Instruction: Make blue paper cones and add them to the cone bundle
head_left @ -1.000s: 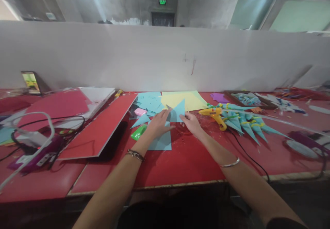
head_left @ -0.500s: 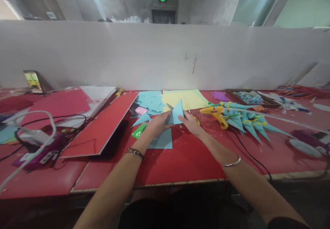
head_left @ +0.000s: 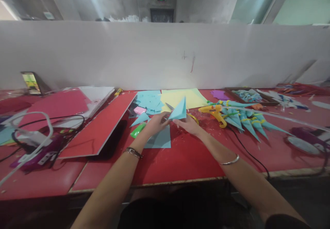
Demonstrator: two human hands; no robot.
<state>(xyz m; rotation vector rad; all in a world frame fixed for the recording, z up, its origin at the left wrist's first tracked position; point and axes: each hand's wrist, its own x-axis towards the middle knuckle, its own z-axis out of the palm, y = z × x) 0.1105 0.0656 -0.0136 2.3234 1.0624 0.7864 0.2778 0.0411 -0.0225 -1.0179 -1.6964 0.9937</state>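
Between my two hands a light blue paper cone point(head_left: 180, 110) is held just above the table, its point upward and to the right. My left hand point(head_left: 156, 122) pinches its left lower edge. My right hand point(head_left: 190, 123) grips its base from the right, with the fingers partly behind the paper. Behind the cone lie scissors point(head_left: 169, 106), mostly covered. A flat blue paper sheet point(head_left: 160, 139) is on the table below my left hand. Beside my left wrist are a green plastic object point(head_left: 138, 130) and another blue folded paper piece point(head_left: 139, 119).
A yellow glue gun point(head_left: 213, 112) with a black cord lies right, beside several finished blue cones point(head_left: 247, 124). Cut blue papers point(head_left: 149, 101) and yellow sheets point(head_left: 183, 98) lie behind. A tilted red board point(head_left: 103, 127) and a purple power strip point(head_left: 38, 153) are left.
The paper cone has turned in my hands: its point has swung to the right and its folded face shows more. My right hand has shifted lower around the base.
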